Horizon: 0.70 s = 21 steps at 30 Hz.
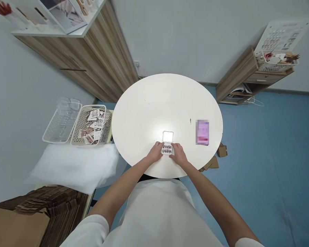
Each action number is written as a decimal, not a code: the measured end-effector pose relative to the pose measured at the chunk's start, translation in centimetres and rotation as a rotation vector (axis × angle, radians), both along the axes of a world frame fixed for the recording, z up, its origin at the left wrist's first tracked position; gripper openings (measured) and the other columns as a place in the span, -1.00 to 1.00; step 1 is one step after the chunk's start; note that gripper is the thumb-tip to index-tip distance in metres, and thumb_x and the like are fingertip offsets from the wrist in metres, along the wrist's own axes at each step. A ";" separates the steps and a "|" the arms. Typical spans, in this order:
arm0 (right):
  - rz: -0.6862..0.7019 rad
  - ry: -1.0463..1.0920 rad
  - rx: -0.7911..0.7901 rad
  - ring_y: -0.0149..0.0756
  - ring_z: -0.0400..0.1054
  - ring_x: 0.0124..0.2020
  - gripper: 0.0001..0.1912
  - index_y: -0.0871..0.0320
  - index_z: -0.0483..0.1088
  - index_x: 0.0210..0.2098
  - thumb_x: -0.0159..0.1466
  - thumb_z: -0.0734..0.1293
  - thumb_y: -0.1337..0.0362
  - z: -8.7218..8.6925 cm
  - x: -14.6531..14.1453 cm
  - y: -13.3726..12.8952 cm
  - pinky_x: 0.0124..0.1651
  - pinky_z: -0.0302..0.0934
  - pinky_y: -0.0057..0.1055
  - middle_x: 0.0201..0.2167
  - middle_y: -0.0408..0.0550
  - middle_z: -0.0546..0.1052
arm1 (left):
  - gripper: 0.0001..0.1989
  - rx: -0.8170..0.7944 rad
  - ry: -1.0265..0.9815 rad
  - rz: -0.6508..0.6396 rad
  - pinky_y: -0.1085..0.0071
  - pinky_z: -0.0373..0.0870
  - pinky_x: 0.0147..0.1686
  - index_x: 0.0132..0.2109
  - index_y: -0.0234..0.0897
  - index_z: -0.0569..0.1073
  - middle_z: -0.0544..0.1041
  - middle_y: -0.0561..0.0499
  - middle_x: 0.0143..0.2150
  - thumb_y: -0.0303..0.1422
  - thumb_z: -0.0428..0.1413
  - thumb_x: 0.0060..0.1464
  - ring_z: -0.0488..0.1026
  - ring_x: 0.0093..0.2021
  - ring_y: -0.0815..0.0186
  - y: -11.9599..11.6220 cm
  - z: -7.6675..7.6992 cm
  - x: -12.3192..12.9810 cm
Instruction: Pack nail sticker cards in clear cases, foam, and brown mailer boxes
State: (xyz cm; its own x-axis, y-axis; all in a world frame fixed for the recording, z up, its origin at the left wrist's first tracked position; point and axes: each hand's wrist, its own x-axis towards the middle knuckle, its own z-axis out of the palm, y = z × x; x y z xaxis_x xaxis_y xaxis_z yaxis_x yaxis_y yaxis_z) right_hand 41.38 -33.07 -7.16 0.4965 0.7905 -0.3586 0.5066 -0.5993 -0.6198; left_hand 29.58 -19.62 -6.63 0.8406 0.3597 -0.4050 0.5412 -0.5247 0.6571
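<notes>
A small clear case rests near the front edge of the white round table, with its lid raised away from me. Inside lie several dark, shiny press-on nails in two rows. My left hand grips the case's left side, fingers curled against it. On the opposite side, my right hand holds the right edge between thumb and fingers. A blurred pink-purple rectangular item lies farther right on the tabletop, apart from both hands.
To the left, a white basket holds small packets, beside a clear tray. White sheets and stacked brown cardboard are nearer. A wood-grain cabinet stands behind. Cardboard pieces lie at right, below the table's edge.
</notes>
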 end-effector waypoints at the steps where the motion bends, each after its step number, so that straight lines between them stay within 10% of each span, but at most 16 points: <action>1: -0.001 -0.003 0.000 -0.12 0.10 0.02 -0.33 0.08 0.06 0.08 -0.01 0.32 0.37 0.0 0.0 0.0 -0.07 0.16 -0.25 -0.02 0.01 0.22 | -0.31 -0.003 -0.005 -0.002 0.34 0.29 -0.12 0.16 -0.19 0.09 0.21 -0.08 -0.03 -0.55 0.08 -0.15 0.31 -0.11 0.25 0.0 0.0 0.0; 21: -0.374 0.374 0.105 -0.37 0.32 -0.28 -0.42 0.12 0.17 0.03 -0.01 0.28 0.35 -0.3 -0.9 -0.5 -0.17 0.26 -0.35 -0.13 -0.05 0.36 | -0.51 -0.283 -0.071 0.583 0.39 0.33 -0.20 0.02 -0.30 0.32 0.40 -0.01 -0.25 -0.49 0.14 -0.14 0.33 -0.36 0.41 -2.2 -1.4 -0.9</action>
